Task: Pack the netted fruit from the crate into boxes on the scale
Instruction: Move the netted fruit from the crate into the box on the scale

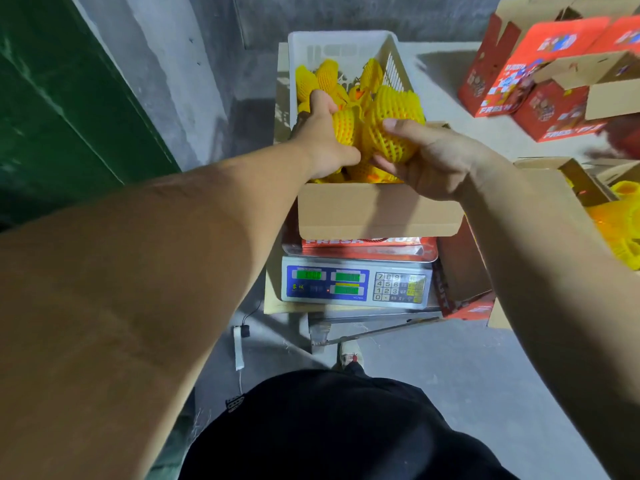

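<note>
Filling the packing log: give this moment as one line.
left hand: grips yellow netted fruit | right hand: grips netted fruit | over brown cardboard box

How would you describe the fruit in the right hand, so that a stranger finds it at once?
Start at the scale and go up to the open box standing on it. Above the box's right half, the right hand grips one fruit in yellow net. It is the biggest one in view and is raised above the others, while the left hand holds a smaller one beside it.
</note>
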The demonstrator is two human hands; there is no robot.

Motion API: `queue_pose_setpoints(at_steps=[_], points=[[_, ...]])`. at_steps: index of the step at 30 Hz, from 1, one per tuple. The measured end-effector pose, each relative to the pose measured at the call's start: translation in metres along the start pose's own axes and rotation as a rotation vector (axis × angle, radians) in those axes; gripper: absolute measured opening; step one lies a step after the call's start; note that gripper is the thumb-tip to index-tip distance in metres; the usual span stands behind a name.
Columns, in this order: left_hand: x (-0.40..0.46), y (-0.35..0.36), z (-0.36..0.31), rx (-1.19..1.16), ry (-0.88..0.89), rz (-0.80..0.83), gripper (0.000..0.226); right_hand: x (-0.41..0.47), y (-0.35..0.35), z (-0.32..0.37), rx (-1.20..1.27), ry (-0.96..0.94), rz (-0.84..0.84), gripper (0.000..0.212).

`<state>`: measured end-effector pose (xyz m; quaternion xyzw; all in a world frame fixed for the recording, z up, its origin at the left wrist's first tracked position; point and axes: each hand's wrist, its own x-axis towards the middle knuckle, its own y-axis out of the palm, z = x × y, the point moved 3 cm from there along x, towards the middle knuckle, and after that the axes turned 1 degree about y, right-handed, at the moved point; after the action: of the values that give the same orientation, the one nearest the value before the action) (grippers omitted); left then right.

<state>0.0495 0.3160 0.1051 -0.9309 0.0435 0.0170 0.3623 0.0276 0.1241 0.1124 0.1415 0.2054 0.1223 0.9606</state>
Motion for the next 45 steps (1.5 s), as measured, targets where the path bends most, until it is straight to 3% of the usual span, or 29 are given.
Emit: queue_pose_setpoints(at_steps=[4, 8, 13, 17, 20, 22, 26, 29, 31, 38, 41, 45], points=[[-0.007, -0.005, -0.002, -0.056, 0.043, -0.021, 0.075, -0.003, 0.006, -0.004, -0.155, -0.002, 0.041, 0.035], [-0.011, -0.006, -0.001, -0.11, 0.038, -0.023, 0.082, -0.003, 0.009, -0.008, -0.088, -0.03, 0.084, 0.048], [-0.018, -0.004, -0.002, -0.15, 0.032, -0.025, 0.079, -0.001, 0.009, -0.008, -0.144, -0.049, 0.011, 0.042], [-0.02, -0.002, -0.016, 0.012, -0.032, 0.19, 0.104, -0.001, 0.005, -0.002, -0.166, -0.076, -0.084, 0.047], [-0.019, -0.009, -0.03, 0.054, 0.017, 0.182, 0.092, 0.001, -0.002, 0.001, -0.163, -0.13, -0.26, 0.075], [-0.023, -0.012, -0.036, -0.014, 0.075, 0.171, 0.088, 0.002, -0.002, 0.001, -0.175, -0.151, -0.292, 0.08], [-0.033, -0.008, -0.039, 0.004, 0.138, 0.279, 0.082, -0.001, 0.009, -0.001, -0.127, -0.135, -0.124, 0.08], [-0.034, -0.011, -0.038, 0.09, 0.128, 0.2, 0.069, -0.002, 0.013, -0.001, -0.113, -0.126, -0.103, 0.09], [-0.036, -0.015, -0.038, 0.149, 0.133, 0.149, 0.066, -0.003, 0.016, -0.001, -0.129, -0.115, -0.052, 0.083], [-0.045, -0.022, -0.043, 0.006, 0.245, 0.116, 0.059, 0.001, 0.02, -0.001, -0.11, -0.086, 0.12, 0.035], [-0.047, -0.023, -0.042, -0.008, 0.247, 0.109, 0.066, 0.0, 0.021, -0.001, -0.088, -0.051, 0.176, 0.033], [-0.048, -0.021, -0.044, -0.067, 0.238, 0.083, 0.059, 0.002, 0.019, -0.003, -0.137, -0.102, 0.104, 0.026]])
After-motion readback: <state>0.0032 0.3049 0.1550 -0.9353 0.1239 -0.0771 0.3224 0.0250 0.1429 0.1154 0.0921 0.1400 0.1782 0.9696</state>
